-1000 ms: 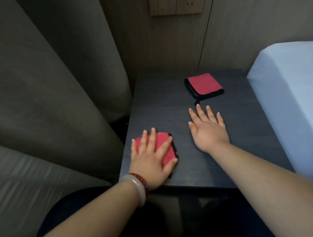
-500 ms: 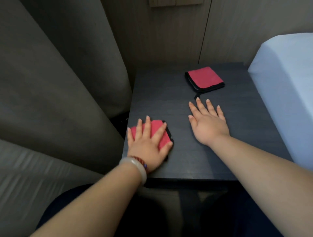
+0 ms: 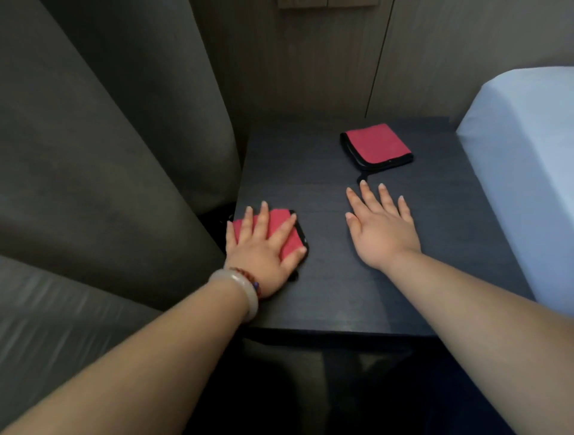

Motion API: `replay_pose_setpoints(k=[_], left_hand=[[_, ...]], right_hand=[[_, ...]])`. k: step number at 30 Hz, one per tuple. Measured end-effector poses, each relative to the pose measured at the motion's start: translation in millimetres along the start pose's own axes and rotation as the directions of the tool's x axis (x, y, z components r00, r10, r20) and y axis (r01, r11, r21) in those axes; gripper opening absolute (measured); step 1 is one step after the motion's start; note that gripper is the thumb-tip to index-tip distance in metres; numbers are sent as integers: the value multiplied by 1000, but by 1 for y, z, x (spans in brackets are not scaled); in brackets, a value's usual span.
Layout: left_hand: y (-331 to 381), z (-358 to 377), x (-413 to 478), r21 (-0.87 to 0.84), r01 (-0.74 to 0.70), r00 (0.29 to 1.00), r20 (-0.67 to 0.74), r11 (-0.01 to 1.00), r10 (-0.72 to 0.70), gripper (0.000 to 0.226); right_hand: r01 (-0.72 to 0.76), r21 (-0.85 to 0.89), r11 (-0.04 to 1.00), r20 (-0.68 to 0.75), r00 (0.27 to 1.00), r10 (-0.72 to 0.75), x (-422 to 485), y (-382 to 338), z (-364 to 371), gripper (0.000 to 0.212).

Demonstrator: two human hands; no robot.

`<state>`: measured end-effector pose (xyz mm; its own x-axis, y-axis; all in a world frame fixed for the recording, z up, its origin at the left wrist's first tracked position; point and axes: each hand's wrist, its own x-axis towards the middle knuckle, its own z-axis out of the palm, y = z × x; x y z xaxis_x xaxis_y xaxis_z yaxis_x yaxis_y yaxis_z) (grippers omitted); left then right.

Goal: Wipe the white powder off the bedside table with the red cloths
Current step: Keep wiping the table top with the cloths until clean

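Observation:
The dark bedside table fills the middle of the view, and I can make out no white powder on its top. My left hand lies flat with fingers spread, pressing a folded red cloth with black trim against the table's left edge. My right hand rests palm down on the bare tabletop, fingers apart, holding nothing. A second folded red cloth lies untouched near the back of the table, just beyond my right fingertips.
Heavy grey curtains hang against the table's left side. A white bed borders its right side. A wood-panelled wall stands behind, with a socket plate at the top edge.
My left hand has slid the red cloth away from the front edge and slightly left. The right hand has stayed flat in about the same spot.

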<state>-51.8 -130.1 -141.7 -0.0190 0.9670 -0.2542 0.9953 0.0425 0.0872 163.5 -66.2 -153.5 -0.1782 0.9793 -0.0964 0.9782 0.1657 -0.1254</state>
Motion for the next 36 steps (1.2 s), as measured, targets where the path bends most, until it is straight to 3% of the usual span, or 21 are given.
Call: replay_pose_setpoints(k=[2, 4, 7, 10, 13, 18, 24, 30, 36], left_hand=[[6, -6, 20, -12, 121, 990, 75, 993, -119, 65], [23, -3, 9, -9, 127, 989, 72, 992, -126, 63], [43, 16, -56, -4, -58, 998, 1, 998, 58, 63], [38, 20, -80, -1, -162, 986, 39, 987, 162, 64], [26, 13, -41, 0, -113, 993, -12, 994, 113, 65], [29, -2, 19, -46, 149, 988, 36, 988, -148, 65], [29, 15, -38, -16, -76, 997, -25, 997, 76, 67], [14, -1, 8, -19, 72, 997, -18, 997, -73, 67], [15, -18, 69, 13, -1, 999, 39, 1000, 0, 68]], right_hand=[[-3, -1, 1000, -1, 1000, 3, 0, 1, 1, 54], [-8, 2, 1000, -2, 1000, 8, 0, 1, 1, 54], [-2, 4, 1000, 0, 1000, 2, 0, 1, 1, 54], [-10, 12, 1000, 1, 1000, 10, 0, 0, 1, 54], [-5, 14, 1000, 5, 1000, 5, 0, 0, 0, 54], [-9, 9, 1000, 5, 1000, 9, 0, 1, 1, 54], [-7, 21, 1000, 12, 1000, 7, 0, -1, -1, 54], [-9, 34, 999, 4, 1000, 9, -1, 0, -2, 55], [-8, 43, 999, -3, 1000, 8, -1, -1, -3, 55]])
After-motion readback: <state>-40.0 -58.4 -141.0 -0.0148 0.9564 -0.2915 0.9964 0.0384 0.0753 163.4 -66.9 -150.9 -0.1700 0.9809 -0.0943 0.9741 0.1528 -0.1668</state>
